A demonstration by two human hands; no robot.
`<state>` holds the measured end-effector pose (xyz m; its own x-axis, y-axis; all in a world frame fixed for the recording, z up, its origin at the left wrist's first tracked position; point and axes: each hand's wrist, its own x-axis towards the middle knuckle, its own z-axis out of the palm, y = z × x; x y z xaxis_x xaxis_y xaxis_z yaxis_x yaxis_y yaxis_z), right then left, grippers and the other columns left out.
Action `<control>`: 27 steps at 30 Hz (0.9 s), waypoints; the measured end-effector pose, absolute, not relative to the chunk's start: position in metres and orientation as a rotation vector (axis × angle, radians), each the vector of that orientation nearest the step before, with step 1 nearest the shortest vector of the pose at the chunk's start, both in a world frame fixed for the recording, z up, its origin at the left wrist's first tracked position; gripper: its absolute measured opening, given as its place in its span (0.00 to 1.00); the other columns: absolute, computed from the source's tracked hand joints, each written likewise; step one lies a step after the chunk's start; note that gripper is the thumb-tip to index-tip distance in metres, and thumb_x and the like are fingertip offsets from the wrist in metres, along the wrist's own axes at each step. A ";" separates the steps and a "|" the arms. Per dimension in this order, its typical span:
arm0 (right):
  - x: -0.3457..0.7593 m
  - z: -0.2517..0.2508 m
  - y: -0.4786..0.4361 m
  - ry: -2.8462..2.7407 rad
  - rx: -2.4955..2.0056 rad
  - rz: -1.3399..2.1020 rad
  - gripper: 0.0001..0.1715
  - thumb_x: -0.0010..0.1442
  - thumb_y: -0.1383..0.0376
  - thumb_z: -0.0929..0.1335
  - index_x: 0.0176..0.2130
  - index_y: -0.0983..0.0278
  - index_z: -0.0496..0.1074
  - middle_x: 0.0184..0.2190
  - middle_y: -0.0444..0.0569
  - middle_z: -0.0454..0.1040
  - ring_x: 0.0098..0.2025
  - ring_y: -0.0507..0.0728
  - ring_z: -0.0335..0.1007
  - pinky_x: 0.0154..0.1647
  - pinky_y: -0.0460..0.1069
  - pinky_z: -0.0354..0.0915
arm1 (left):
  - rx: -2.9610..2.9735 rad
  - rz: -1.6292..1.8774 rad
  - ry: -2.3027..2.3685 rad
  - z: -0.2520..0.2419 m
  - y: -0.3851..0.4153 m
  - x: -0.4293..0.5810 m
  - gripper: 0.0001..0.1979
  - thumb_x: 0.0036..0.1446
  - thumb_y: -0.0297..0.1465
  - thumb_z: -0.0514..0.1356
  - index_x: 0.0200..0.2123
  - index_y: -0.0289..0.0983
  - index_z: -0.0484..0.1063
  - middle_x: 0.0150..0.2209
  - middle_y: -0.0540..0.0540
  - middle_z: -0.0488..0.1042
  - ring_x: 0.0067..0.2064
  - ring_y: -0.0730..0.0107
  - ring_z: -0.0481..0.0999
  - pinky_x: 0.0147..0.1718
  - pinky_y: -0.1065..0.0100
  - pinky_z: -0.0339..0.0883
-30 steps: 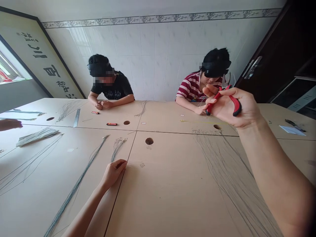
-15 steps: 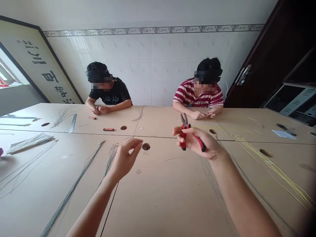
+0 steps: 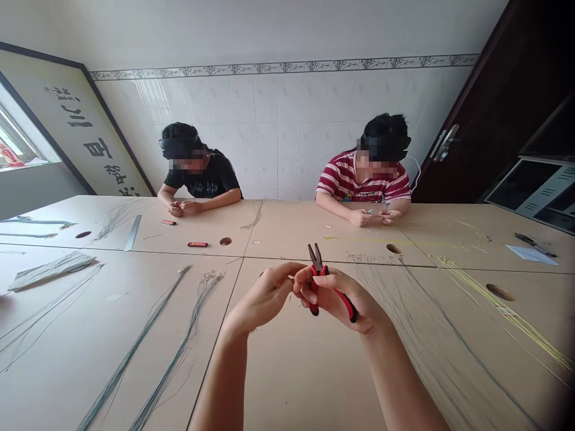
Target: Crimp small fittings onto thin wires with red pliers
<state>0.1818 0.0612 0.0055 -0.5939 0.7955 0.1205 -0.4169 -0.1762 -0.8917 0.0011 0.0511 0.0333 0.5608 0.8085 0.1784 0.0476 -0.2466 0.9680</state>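
Note:
Red-and-black pliers are in my right hand, their metal jaws pointing up and slightly apart. My left hand meets the right fingertips just left of the pliers, its thumb and fingers pinched together. Something tiny shows between the two hands, too small to make out. Left of my hands lie two bundles of grey-green cords with small ends near their tops. Thin grey cords fan out on the table to the right of my right hand.
Across the table sit two people, one in a black shirt, one in a striped shirt. Yellow cords lie at right, a metal ruler and an orange-black marker-like item at left. The tabletop has round holes.
My hands have come together at the centre. The pliers have moved left and lower with my right hand; my left hand has moved right. The view has tilted up slightly.

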 end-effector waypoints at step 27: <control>0.197 0.009 0.059 -1.316 -1.087 1.436 0.13 0.56 0.56 0.70 0.38 0.61 0.76 0.39 0.48 0.73 0.31 0.52 0.58 0.33 0.50 0.54 | 1.840 1.031 1.382 0.032 0.051 -0.011 0.14 0.59 0.41 0.58 0.29 0.40 0.78 0.28 0.49 0.75 0.29 0.70 0.70 0.25 0.70 0.61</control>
<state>0.1967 0.0594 0.0092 -0.2297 0.9725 -0.0396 -0.0448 -0.0512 -0.9977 -0.0113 0.0512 0.0318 0.1518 0.9630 0.2228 0.4878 -0.2691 0.8304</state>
